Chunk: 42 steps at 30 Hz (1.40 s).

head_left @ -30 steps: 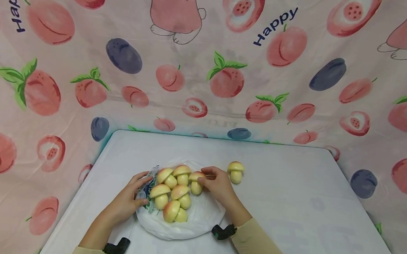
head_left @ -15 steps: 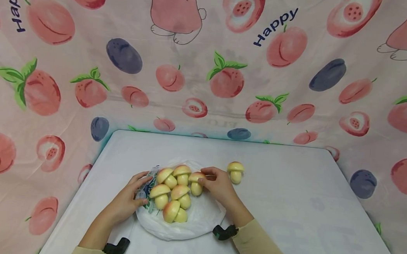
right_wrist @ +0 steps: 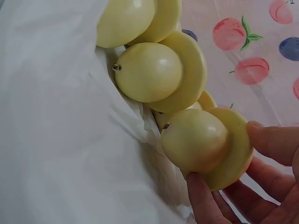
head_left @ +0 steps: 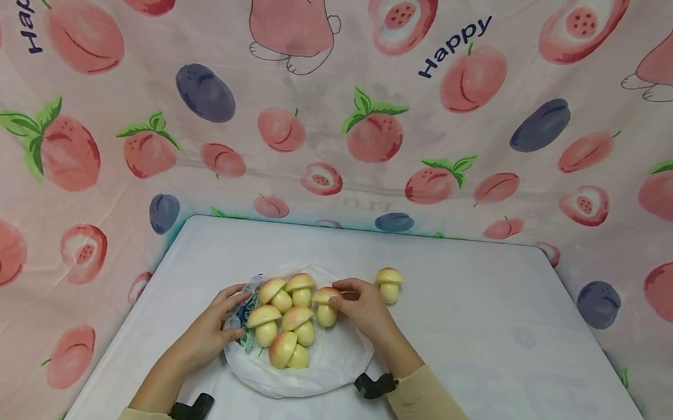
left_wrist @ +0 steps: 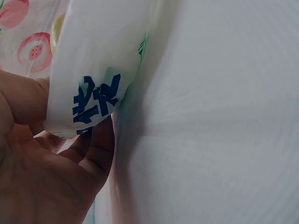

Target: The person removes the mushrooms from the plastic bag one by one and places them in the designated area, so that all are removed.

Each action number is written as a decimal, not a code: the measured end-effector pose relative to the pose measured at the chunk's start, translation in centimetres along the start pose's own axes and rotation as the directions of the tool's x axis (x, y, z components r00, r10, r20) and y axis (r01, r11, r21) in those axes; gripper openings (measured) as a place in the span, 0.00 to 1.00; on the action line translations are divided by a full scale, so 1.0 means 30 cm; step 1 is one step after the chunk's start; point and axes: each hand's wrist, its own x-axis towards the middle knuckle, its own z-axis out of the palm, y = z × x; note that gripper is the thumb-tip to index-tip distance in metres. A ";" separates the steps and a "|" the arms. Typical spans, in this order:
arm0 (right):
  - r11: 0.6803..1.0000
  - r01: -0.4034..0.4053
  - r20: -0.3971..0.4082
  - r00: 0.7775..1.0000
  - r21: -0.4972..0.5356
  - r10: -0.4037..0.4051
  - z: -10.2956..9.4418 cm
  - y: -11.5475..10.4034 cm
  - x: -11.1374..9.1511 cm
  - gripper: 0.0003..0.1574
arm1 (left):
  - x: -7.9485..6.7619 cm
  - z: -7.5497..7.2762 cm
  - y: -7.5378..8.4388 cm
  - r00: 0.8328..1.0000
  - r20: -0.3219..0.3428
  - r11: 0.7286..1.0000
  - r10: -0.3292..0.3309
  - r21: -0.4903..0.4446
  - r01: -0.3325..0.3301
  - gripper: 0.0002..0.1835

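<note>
A white plastic bag (head_left: 279, 383) with blue and green print lies on the table, its mouth spread around several toy mushrooms (head_left: 297, 326). These have pale yellow stems and yellow caps flushed with red. My left hand (head_left: 210, 327) holds the bag's left edge; in the left wrist view the thumb and fingers lie on either side of the printed plastic (left_wrist: 100, 46). At the right side of the group, my right hand (head_left: 368, 308) pinches one toy mushroom (right_wrist: 194, 140) by its cap. Whether that mushroom rests on the bag is unclear.
One more toy mushroom (head_left: 389, 293) stands on the white table (head_left: 507, 349), outside the bag and just beyond my right hand. A fruit-print cloth (head_left: 329, 139) hangs behind the table and along its sides. Each wrist wears a black camera (head_left: 374, 386).
The right hand and the toy mushroom in its fingers have shifted slightly to the right and towards me. My left hand keeps its place on the bag.
</note>
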 end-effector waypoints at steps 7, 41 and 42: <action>1.000 0.011 -0.005 1.000 -0.011 -0.011 -0.009 0.000 -0.007 0.18 | -0.003 -0.002 0.000 1.000 0.005 1.000 -0.003 -0.009 0.003 0.40; 0.995 -0.004 0.023 1.000 0.095 0.002 -0.089 -0.029 -0.055 0.20 | -0.001 0.000 0.010 1.000 0.000 1.000 -0.003 -0.006 0.003 0.40; 0.996 -0.001 0.024 1.000 0.090 -0.001 -0.092 -0.028 -0.057 0.19 | -0.001 0.000 0.009 1.000 0.000 1.000 -0.002 -0.004 0.002 0.40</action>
